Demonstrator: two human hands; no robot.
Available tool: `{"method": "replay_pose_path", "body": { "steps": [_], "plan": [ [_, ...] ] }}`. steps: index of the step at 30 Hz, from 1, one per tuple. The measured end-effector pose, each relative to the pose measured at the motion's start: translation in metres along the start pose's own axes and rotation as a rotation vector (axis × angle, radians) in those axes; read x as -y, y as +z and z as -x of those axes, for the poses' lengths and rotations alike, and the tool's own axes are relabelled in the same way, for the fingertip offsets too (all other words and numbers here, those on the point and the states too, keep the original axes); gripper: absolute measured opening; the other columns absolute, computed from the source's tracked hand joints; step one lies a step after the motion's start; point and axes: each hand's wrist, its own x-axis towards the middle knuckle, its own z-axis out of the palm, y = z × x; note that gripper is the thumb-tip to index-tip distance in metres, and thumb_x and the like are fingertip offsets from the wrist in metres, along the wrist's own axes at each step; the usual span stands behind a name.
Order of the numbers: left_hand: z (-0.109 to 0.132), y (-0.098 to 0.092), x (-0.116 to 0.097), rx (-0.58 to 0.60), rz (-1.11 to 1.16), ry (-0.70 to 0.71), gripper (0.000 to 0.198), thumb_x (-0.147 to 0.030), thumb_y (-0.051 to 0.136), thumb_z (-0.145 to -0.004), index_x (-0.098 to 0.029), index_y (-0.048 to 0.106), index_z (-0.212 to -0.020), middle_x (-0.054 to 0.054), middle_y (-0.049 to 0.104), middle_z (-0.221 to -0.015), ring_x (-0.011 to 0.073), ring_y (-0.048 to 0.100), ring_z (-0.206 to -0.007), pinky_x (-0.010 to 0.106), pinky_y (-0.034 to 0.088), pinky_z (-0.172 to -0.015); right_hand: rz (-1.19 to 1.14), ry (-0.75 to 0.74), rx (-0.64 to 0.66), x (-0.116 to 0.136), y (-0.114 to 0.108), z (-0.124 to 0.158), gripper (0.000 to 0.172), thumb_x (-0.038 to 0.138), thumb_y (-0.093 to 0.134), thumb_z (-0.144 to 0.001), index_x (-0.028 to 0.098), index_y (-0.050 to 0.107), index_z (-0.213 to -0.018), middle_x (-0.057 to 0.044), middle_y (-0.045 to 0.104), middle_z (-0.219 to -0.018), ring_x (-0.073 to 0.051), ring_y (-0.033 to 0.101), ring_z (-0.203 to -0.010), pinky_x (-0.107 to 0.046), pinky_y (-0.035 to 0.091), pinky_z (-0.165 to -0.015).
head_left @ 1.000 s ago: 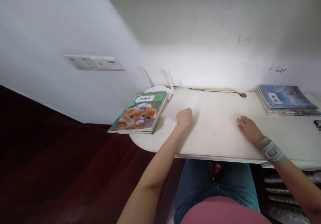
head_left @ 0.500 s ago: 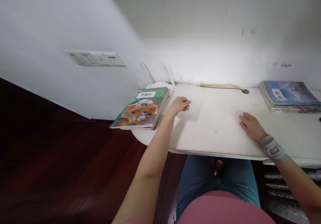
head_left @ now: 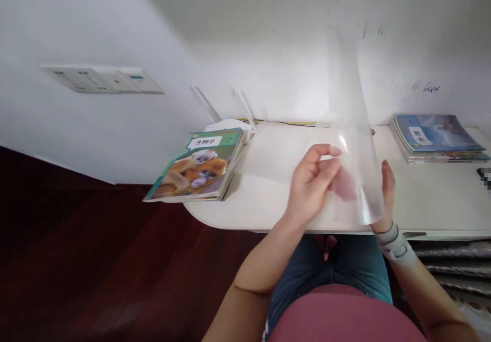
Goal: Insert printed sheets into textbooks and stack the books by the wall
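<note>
One clear plastic sheet [head_left: 355, 142], just lifted off the white desk [head_left: 268, 153], curves upright above the desk's middle, between my hands. Left hand [head_left: 312, 183]: fingers curled, pinching its near edge. Right hand [head_left: 388, 191]: fingers raised against its right edge, grip unclear. Flanking: biology textbook [head_left: 195, 165], blue-covered books [head_left: 435, 140].

Two hands [head_left: 310, 186] [head_left: 388, 191], one clear plastic sheet [head_left: 358, 178], two stacks of books [head_left: 197, 165] [head_left: 437, 140], one wall socket panel [head_left: 103, 80].
</note>
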Motion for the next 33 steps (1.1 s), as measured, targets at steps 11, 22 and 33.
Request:
{"method": "replay_pose_path", "body": {
  "steps": [11,22,33],
  "plan": [
    [0.034,-0.126,0.087,-0.259,-1.293,-0.415,0.034,-0.026,0.039,-0.09,-0.017,0.056,-0.118,0.005,0.069,-0.078,0.0195,0.066,-0.073,0.03,0.047,-0.073,0.429,-0.109,0.393,-0.07,-0.024,0.043,0.048,0.007,0.038,-0.086,0.023,0.054,-0.128,-0.01,0.044,-0.143,-0.027,0.029,-0.138,-0.052,0.024,-0.11],
    [0.033,-0.118,0.094,-0.219,-1.571,-0.496,0.039,-0.03,0.035,-0.094,-0.018,0.051,-0.127,0.012,0.062,-0.116,0.0249,0.065,-0.093,0.033,0.049,-0.076,0.419,-0.065,0.456,-0.098,-0.017,0.065,0.054,0.05,0.045,-0.088,0.017,0.051,-0.13,-0.014,0.05,-0.138,-0.031,0.041,-0.129,-0.049,0.034,-0.102],
    [-0.024,-0.218,0.027,-0.477,-1.864,-0.533,0.049,-0.026,0.033,-0.092,-0.001,0.038,-0.134,0.028,0.037,-0.141,0.039,0.037,-0.129,0.049,0.036,-0.098,0.356,0.04,0.271,-0.111,-0.01,0.078,0.049,0.052,0.035,-0.09,0.022,0.054,-0.124,-0.014,0.056,-0.131,-0.031,0.049,-0.122,-0.057,0.03,-0.101]
  ]
}}
